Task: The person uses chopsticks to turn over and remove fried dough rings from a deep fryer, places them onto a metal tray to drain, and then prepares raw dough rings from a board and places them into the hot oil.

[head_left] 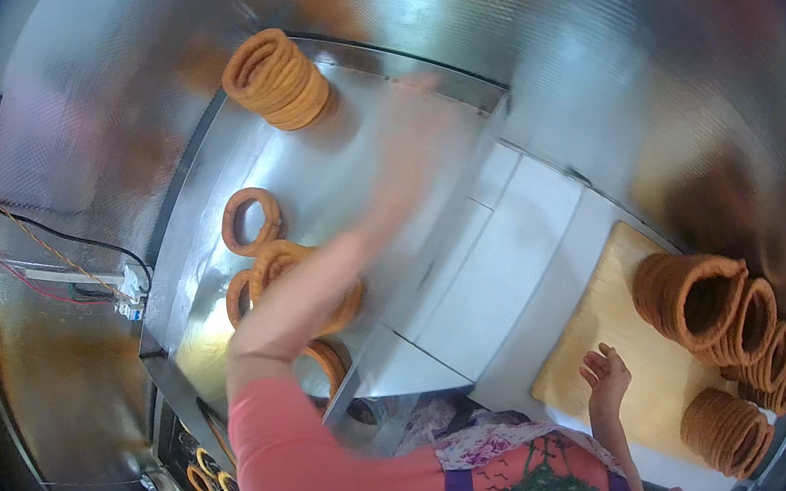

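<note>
My left arm stretches across the steel tray [330, 179], and my left hand [412, 129] is smeared by motion over its far right part. Whether it holds anything cannot be made out. A tall stack of brown bread rings [294, 95] stands at the tray's far end, left of that hand. Nearer lie several loose rings, one of them a single bread ring [229, 227]; my forearm partly covers others. My right hand [607, 378] is raised over the wooden board [605, 312], open, with its fingers loosely bent and nothing in them.
Several stacks of bread rings [663, 299] lean along the board's right side, with another stack [720, 429] nearer me. White tiles [503, 251] lie between tray and board. Pale rings sit in a dark pan [201, 484] at lower left. Shiny metal walls enclose the counter; cables hang at left.
</note>
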Motion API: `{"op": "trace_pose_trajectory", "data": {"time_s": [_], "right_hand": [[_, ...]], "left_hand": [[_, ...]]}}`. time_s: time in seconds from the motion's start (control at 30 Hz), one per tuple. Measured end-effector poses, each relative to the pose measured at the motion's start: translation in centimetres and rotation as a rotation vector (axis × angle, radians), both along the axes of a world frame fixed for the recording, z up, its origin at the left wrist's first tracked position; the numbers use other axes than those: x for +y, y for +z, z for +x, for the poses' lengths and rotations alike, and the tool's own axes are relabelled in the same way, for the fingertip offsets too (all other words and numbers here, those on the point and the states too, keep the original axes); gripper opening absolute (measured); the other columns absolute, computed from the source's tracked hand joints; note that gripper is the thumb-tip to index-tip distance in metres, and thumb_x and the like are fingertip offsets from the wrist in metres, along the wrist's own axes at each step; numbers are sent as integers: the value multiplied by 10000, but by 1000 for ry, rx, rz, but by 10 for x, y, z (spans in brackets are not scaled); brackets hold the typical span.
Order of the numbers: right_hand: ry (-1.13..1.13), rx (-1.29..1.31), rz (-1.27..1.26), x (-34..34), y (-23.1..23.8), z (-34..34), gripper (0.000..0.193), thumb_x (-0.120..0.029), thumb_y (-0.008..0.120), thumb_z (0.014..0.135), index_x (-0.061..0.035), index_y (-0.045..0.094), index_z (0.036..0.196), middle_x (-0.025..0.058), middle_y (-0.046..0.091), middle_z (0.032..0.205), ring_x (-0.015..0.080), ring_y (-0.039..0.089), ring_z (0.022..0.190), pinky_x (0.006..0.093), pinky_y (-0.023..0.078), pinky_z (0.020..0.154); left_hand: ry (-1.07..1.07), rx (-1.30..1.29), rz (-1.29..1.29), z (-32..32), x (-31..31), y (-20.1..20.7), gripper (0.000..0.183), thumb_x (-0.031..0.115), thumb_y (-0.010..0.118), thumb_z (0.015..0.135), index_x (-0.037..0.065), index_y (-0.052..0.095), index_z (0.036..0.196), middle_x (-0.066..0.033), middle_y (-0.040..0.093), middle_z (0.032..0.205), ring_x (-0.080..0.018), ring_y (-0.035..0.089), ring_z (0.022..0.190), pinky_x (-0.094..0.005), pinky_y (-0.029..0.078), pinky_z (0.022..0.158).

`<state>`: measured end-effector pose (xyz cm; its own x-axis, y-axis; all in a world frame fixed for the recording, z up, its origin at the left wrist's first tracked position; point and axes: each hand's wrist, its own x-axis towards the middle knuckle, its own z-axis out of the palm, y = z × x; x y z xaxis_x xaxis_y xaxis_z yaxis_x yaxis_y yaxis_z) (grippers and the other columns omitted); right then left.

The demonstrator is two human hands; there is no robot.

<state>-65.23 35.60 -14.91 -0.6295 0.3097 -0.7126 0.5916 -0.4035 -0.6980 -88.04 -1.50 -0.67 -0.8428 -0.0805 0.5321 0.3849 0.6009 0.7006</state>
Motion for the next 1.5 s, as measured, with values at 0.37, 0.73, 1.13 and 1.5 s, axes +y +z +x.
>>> {"op": "trace_pose_trajectory", "data": {"time_s": [0.37, 0.73, 1.13, 1.5], "right_hand": [[648, 593, -91, -254, 125, -177, 469, -313, 482, 905, -17, 435, 1266, 186, 553, 1110, 243, 601, 892, 342, 547, 634], [859, 304, -210, -416, 85, -332, 855, -590, 468, 834, -44, 160, 1416, 165, 118, 1471, 325, 252, 1295, 555, 410, 894], [691, 141, -212, -420, 80, -330, 613, -545, 409, 848, -176, 345, 1332, 125, 266, 1396, 319, 218, 1304, 693, 314, 889], [509, 406, -406, -320, 161, -230, 597, -578, 425, 835, -195, 386, 1291, 88, 427, 1244, 295, 362, 1190, 604, 452, 766]], "left_hand": [[393, -498, 1020, -88, -398, -62, 661, 556, 207, 913, 119, 251, 1407, -88, 107, 1499, -276, -3, 1384, -548, -14, 1067], [167, -742, 1046, -94, -400, -98, 735, 650, 251, 859, 106, 355, 1343, -108, 353, 1369, -288, 350, 1223, -554, 230, 997], [94, -1021, 1042, -60, -256, -69, 675, 598, 310, 843, 168, 326, 1362, -62, 284, 1429, -288, 247, 1308, -656, 273, 933], [-63, -646, 852, 23, -174, 18, 529, 426, 483, 893, 96, 383, 1294, -52, 473, 1230, -191, 484, 1091, -347, 424, 893]]}}
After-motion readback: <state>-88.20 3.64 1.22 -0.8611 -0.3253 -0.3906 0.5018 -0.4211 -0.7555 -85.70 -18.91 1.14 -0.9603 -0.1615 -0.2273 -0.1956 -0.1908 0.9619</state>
